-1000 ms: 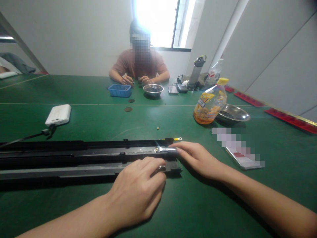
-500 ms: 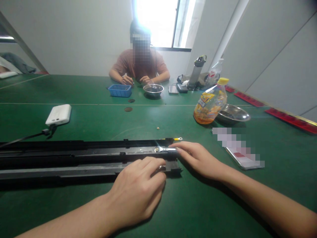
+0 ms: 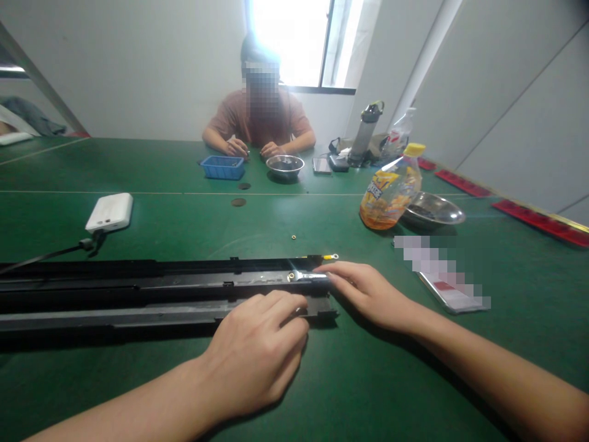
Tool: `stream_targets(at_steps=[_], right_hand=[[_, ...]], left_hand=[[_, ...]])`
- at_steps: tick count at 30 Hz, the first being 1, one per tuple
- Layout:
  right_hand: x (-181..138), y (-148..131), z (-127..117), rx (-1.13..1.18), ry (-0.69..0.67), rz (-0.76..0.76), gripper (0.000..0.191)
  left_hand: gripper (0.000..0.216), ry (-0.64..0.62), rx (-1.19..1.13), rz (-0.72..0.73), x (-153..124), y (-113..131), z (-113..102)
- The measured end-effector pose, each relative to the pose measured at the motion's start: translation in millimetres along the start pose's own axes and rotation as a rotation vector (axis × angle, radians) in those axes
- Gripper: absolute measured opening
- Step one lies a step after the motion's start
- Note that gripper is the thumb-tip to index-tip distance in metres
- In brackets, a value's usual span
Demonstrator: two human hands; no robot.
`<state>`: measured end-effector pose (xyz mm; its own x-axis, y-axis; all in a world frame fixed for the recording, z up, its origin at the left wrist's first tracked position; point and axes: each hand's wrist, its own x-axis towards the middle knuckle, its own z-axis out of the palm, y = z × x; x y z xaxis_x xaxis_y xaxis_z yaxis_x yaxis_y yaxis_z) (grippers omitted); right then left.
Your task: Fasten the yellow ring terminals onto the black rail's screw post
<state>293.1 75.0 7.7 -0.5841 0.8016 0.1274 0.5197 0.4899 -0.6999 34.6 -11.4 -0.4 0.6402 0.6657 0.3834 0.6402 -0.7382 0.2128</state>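
Long black channel-shaped rails (image 3: 175, 288) lie side by side on the green table. My right hand (image 3: 363, 291) is closed at their right end, its fingers pinching a small silver wrench (image 3: 310, 276). The wrench's head is at a small brass-coloured nut (image 3: 291, 277) inside the middle channel. My left hand (image 3: 264, 347) rests over the front rail with fingers curled; a small shiny bit shows between thumb and forefinger, too hidden to name. From the back rail a yellow-sleeved ring terminal (image 3: 333, 256) sticks out. A loose brass-coloured nut (image 3: 293, 237) lies behind the rails.
A white power-bank-like box (image 3: 110, 212) with a black cable stands at left. On the right are a phone (image 3: 453, 301), a drink bottle (image 3: 389, 196) and a metal bowl (image 3: 439, 212). A co-worker sits opposite, by a blue basket (image 3: 224, 168) and another bowl (image 3: 285, 169).
My hands, the wrench and the rails stay almost still. The shiny bit in my left hand shows less now. Across the table, the co-worker's hands have shifted slightly.
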Motion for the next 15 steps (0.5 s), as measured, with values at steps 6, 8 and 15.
stream_targets(at_steps=[6, 8, 15], right_hand=[[0.4, 0.9, 0.5, -0.004, -0.005, 0.001, 0.032], [0.4, 1.7, 0.7, -0.010, -0.002, 0.000, 0.033], [0.8, 2.8, 1.2, -0.011, -0.001, -0.003, 0.033]], left_hand=[[0.012, -0.003, 0.001, -0.009, -1.1, -0.9, 2.2], [0.012, -0.004, -0.006, -0.008, -1.2, -1.4, 2.7], [0.013, -0.016, -0.022, -0.007, -1.6, -1.7, 3.1]])
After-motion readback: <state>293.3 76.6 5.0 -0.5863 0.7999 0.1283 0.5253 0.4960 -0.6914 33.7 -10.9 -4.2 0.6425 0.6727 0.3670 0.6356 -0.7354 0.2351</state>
